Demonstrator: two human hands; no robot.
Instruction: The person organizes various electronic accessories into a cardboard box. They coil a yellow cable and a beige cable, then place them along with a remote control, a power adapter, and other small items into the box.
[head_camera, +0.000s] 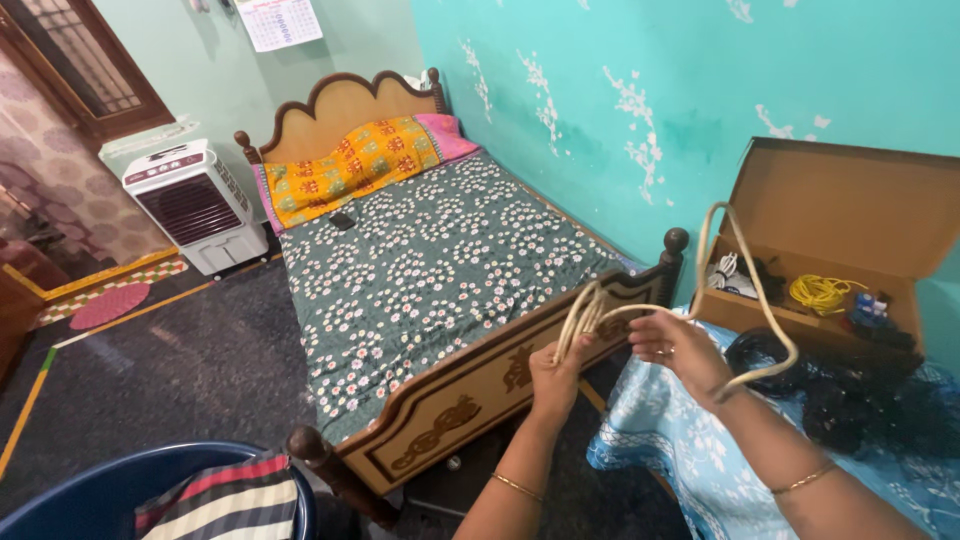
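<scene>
both hands, left hand and right hand, hold a looped cream cable before an open cardboard box.

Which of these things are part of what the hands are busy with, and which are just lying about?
In use:
left hand
right hand
cream cable, coiled between them

Lying about:
open cardboard box holding a yellow wire coil
black cables
bed
air cooler
blue tub

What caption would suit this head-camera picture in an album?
Two hands, left and right, wind a cream cable beside a bed and an open cardboard box.
</scene>
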